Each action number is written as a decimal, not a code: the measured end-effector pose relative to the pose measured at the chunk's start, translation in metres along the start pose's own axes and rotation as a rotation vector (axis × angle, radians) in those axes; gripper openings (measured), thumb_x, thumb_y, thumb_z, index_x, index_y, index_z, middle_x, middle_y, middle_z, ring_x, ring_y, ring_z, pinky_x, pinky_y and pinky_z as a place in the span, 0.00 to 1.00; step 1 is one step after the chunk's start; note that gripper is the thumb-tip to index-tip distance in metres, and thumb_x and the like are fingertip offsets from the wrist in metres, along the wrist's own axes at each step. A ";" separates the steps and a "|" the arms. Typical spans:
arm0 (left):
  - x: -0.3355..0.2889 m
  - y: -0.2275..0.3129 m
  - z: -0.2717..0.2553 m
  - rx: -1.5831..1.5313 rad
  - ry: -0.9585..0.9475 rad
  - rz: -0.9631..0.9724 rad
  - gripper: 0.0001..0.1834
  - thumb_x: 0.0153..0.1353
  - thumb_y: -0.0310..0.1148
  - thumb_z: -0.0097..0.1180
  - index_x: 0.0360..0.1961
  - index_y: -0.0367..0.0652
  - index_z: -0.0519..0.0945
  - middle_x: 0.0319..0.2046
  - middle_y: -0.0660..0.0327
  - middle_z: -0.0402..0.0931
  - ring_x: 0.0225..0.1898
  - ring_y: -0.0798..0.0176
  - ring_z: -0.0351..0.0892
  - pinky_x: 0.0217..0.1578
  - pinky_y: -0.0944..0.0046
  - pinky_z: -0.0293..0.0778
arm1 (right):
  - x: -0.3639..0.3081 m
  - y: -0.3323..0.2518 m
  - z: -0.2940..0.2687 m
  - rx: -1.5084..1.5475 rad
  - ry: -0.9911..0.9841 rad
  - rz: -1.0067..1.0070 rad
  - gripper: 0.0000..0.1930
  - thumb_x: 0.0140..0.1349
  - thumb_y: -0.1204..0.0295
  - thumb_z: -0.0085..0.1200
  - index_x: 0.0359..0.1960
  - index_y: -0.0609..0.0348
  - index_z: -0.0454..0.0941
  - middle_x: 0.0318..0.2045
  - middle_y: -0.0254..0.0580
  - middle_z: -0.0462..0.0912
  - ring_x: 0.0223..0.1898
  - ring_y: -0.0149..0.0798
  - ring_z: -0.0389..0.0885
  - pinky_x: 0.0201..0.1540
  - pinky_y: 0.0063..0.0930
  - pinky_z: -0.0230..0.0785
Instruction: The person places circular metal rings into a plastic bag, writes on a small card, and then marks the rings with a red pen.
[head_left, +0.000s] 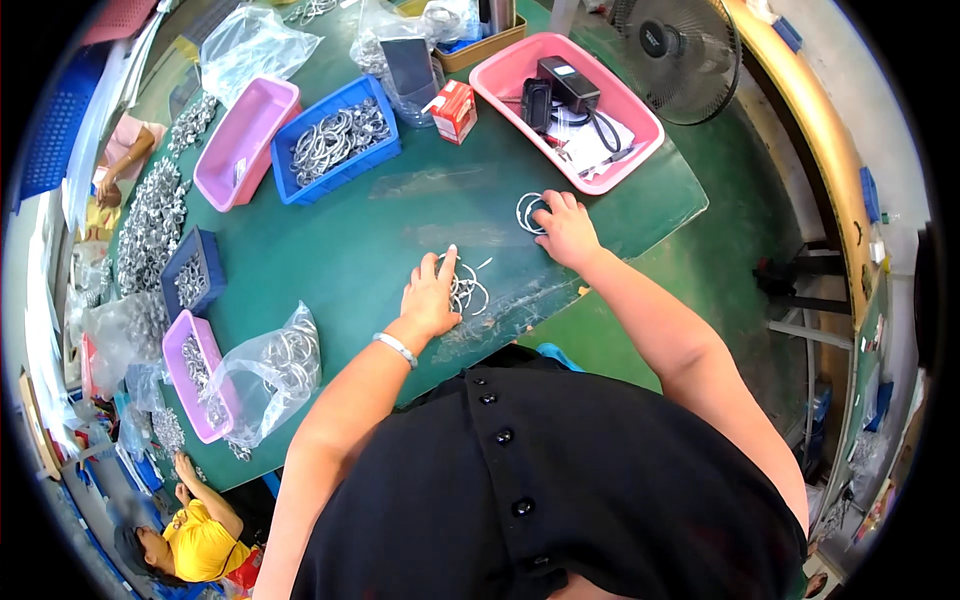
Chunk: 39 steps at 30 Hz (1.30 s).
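Observation:
My left hand (430,302) lies over a small group of silvery metal rings (469,294) on the green tabletop, fingers stretched forward and slightly apart. Some of those rings stick out on its right side; its thumb is hard to make out. Farther right, my right hand (568,232) has bent fingers and thumb at the edge of a few more round metal rings (528,212), which lie on the table near its right edge. The fingers partly cover these rings.
A blue bin (283,160) holds many rings; a pink tub (640,150) holds a black device and papers. A red-white box (455,112), lilac trays (212,165) and a plastic bag (265,375) stand around. A fan (680,55) is behind; a person in yellow (205,540) sits left.

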<state>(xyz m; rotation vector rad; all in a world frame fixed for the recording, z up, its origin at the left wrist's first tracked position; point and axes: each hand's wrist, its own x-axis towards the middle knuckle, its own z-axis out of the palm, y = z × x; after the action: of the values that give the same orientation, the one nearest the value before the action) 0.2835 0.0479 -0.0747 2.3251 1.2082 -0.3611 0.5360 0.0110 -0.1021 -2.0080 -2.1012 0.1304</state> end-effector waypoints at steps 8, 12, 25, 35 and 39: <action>0.005 -0.006 -0.003 -0.250 0.024 -0.180 0.43 0.30 0.32 0.68 0.51 0.48 0.60 0.47 0.50 0.62 0.49 0.48 0.64 0.49 0.56 0.64 | 0.005 0.000 0.019 -0.085 0.017 -0.133 0.05 0.42 0.72 0.52 0.22 0.57 0.75 0.32 0.40 0.69 0.40 0.43 0.66 0.44 0.37 0.58; 0.007 -0.014 0.007 -0.285 0.052 -0.208 0.39 0.30 0.33 0.69 0.47 0.44 0.62 0.43 0.49 0.66 0.46 0.48 0.66 0.47 0.56 0.65 | 0.011 -0.024 0.001 0.061 0.097 -0.236 0.04 0.42 0.72 0.51 0.20 0.58 0.74 0.30 0.39 0.70 0.38 0.42 0.67 0.42 0.37 0.58; 0.008 -0.023 0.014 -0.456 -0.105 -0.389 0.34 0.28 0.35 0.68 0.41 0.38 0.69 0.42 0.50 0.68 0.45 0.52 0.69 0.46 0.63 0.66 | -0.025 -0.103 0.033 0.217 -0.110 -0.327 0.07 0.41 0.72 0.51 0.25 0.57 0.73 0.28 0.39 0.71 0.38 0.41 0.68 0.41 0.35 0.56; -0.007 -0.016 0.018 -0.478 0.011 -0.413 0.45 0.29 0.38 0.68 0.51 0.36 0.62 0.41 0.47 0.70 0.46 0.51 0.69 0.46 0.63 0.67 | -0.026 -0.110 0.052 0.257 0.005 -0.238 0.04 0.40 0.74 0.50 0.22 0.55 0.71 0.23 0.39 0.73 0.32 0.41 0.71 0.39 0.36 0.56; -0.004 -0.029 0.033 -0.890 0.050 -0.537 0.40 0.34 0.38 0.67 0.48 0.33 0.63 0.37 0.51 0.71 0.37 0.57 0.74 0.37 0.64 0.71 | -0.023 -0.117 0.050 0.350 -0.100 -0.122 0.05 0.41 0.75 0.51 0.23 0.55 0.71 0.21 0.42 0.75 0.29 0.43 0.74 0.35 0.37 0.59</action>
<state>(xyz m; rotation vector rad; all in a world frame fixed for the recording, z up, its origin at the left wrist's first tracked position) 0.2569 0.0417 -0.1094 1.2512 1.5860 0.0734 0.4119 -0.0137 -0.1265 -1.6970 -2.0789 0.5469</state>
